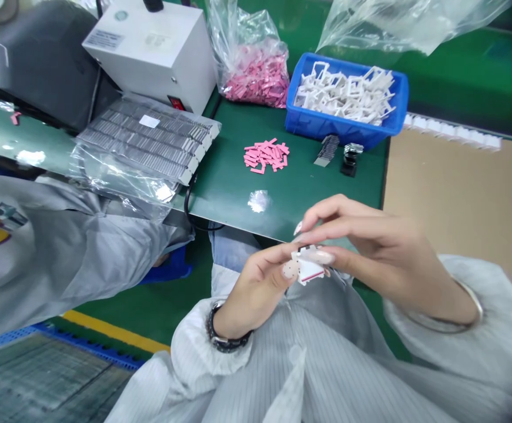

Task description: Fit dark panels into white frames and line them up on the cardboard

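Note:
Between my fingertips sits a small white plastic frame [308, 267] with a thin pink strip along one edge and a dark part at its top. My left hand [256, 288], wearing a dark wristwatch, pinches it from below with thumb and fingers. My right hand [370, 247], with a metal bangle on its wrist, holds the same piece from above. Both hands are over my lap, just past the near edge of the green mat-covered bench [224, 188]. A loose pile of small pink pads [264, 155] lies on the bench beyond them.
A blue bin [346, 100] holds several white frames, beside a plastic bag of pink pieces [256, 76]. Metal parts fill a bagged tray [145, 141] by a white electrical box [150, 53]. A co-worker's grey sleeve [62, 258] reaches in at left.

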